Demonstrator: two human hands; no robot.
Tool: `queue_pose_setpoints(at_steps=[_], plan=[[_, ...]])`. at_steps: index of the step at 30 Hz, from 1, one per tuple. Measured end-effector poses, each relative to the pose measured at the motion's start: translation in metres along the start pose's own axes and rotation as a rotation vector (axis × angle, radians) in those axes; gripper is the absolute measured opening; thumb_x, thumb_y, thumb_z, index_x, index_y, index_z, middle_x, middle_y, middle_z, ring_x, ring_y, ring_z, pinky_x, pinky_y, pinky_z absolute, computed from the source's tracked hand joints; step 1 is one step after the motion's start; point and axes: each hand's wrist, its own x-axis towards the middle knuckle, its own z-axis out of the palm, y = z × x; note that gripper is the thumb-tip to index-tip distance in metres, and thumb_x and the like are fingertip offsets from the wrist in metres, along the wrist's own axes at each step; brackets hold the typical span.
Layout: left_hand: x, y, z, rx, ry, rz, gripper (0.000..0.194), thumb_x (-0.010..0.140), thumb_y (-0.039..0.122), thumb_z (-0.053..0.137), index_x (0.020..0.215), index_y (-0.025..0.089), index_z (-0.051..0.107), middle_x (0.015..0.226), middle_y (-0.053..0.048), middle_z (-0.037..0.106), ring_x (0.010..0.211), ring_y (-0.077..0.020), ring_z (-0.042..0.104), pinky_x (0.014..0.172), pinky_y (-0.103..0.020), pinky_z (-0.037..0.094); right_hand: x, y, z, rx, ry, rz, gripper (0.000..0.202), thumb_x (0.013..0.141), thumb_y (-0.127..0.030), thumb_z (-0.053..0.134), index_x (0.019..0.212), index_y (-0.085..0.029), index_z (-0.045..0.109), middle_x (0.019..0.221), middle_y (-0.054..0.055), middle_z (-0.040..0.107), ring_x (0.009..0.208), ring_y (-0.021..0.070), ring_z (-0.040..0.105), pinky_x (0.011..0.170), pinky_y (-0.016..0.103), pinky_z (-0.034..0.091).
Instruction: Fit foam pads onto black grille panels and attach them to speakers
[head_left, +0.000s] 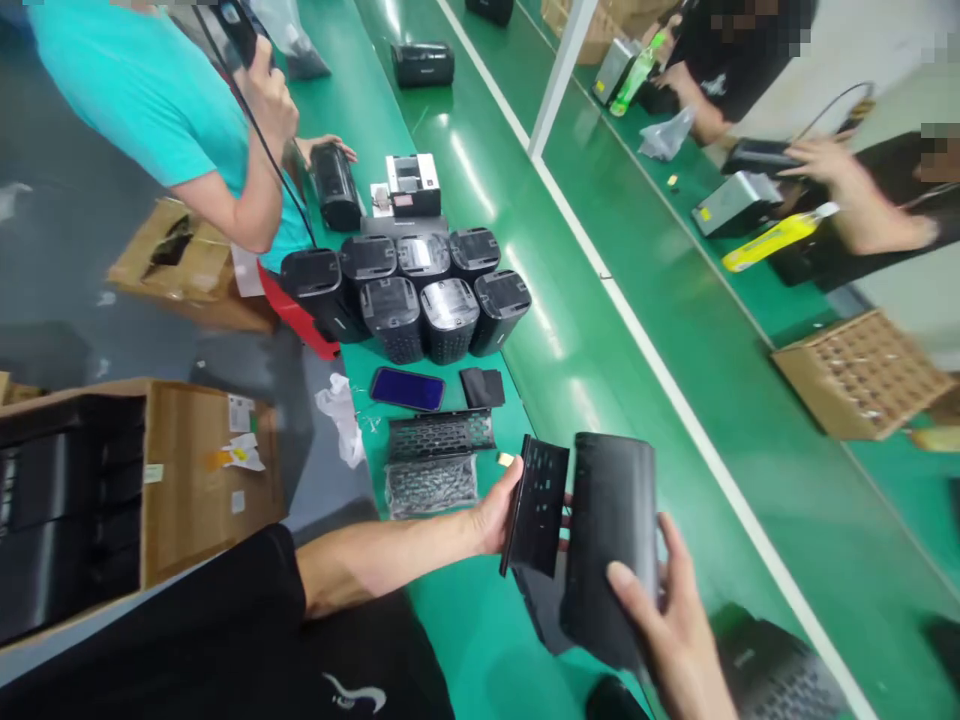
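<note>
My left hand (496, 512) grips a thin black perforated panel (541, 505), held upright over the green bench. Just right of it, my right hand (675, 610) holds a black rounded housing (616, 530), with the thumb on its near face. Panel and housing are side by side; some fingers show between them. Beneath, a dark piece (541, 610) is partly hidden by the housing. Left of my hands lie a perforated black panel (439, 433) and a panel in clear plastic wrap (433, 485).
Several black units (450, 310) stand farther up the green bench, beyond a phone (407, 389) and a black pouch (481, 387). A person in teal (150, 110) works at the far left. An open carton (210, 480) stands left. Other people work across the line.
</note>
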Motion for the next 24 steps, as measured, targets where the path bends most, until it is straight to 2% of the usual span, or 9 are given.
queue_pose_setpoints(at_steps=[2,4,7,12,17,20,24], plan=[[-0.001,-0.013,0.004,0.008,-0.015,0.006,0.097,0.084,0.090,0.048,0.132,0.008,0.068,0.118,-0.020,0.077,0.121,-0.0345,0.068,0.114,-0.048,0.042,-0.031,0.003,0.011,-0.086,0.054,-0.034,0.115,0.069,-0.067,0.080,0.166,-0.031,0.030,0.140,0.011,0.065,0.115,0.0402,0.069,0.091,0.051,0.059],[-0.002,-0.026,0.007,0.032,-0.046,-0.017,0.098,0.080,0.090,0.053,0.132,0.009,0.068,0.120,-0.019,0.077,0.129,-0.0347,0.064,0.118,-0.048,0.039,-0.046,0.007,0.019,-0.139,0.132,-0.098,0.113,0.070,-0.068,0.079,0.166,-0.033,0.030,0.143,0.009,0.063,0.121,0.0417,0.066,0.093,0.053,0.058],[-0.005,-0.041,0.012,0.083,-0.101,-0.042,0.099,0.077,0.092,0.056,0.127,0.008,0.071,0.121,-0.020,0.076,0.131,-0.0367,0.062,0.122,-0.052,0.035,-0.057,0.012,0.025,-0.189,0.211,-0.160,0.110,0.073,-0.066,0.077,0.166,-0.033,0.029,0.149,0.009,0.060,0.129,0.0430,0.062,0.096,0.054,0.057],[-0.013,-0.053,0.025,0.135,-0.139,0.024,0.093,0.074,0.088,0.066,0.124,0.011,0.072,0.124,-0.019,0.075,0.129,-0.0363,0.064,0.122,-0.052,0.036,-0.072,0.014,0.027,-0.248,0.227,-0.161,0.114,0.073,-0.070,0.077,0.167,-0.028,0.029,0.155,0.013,0.053,0.135,0.0448,0.056,0.106,0.056,0.050],[-0.021,-0.058,0.035,0.132,-0.075,0.156,0.078,0.078,0.075,0.076,0.125,0.013,0.069,0.117,-0.018,0.076,0.116,-0.0331,0.070,0.112,-0.050,0.045,-0.087,0.014,0.034,-0.293,0.246,-0.123,0.119,0.072,-0.078,0.074,0.168,-0.028,0.025,0.159,0.017,0.045,0.140,0.0470,0.050,0.109,0.061,0.045],[-0.022,-0.061,0.036,0.135,-0.040,0.157,0.075,0.078,0.073,0.077,0.123,0.014,0.069,0.112,-0.016,0.076,0.110,-0.0310,0.071,0.108,-0.049,0.047,-0.092,0.020,0.039,-0.332,0.273,-0.116,0.120,0.073,-0.081,0.070,0.169,-0.026,0.023,0.159,0.020,0.044,0.140,0.0495,0.048,0.109,0.065,0.043],[-0.024,-0.063,0.034,0.171,0.049,0.100,0.071,0.082,0.070,0.074,0.125,0.013,0.067,0.108,-0.016,0.076,0.109,-0.0325,0.071,0.105,-0.049,0.049,-0.092,0.032,0.044,-0.369,0.253,-0.113,0.119,0.076,-0.081,0.067,0.170,-0.025,0.019,0.157,0.021,0.045,0.139,0.0489,0.050,0.107,0.063,0.045]])
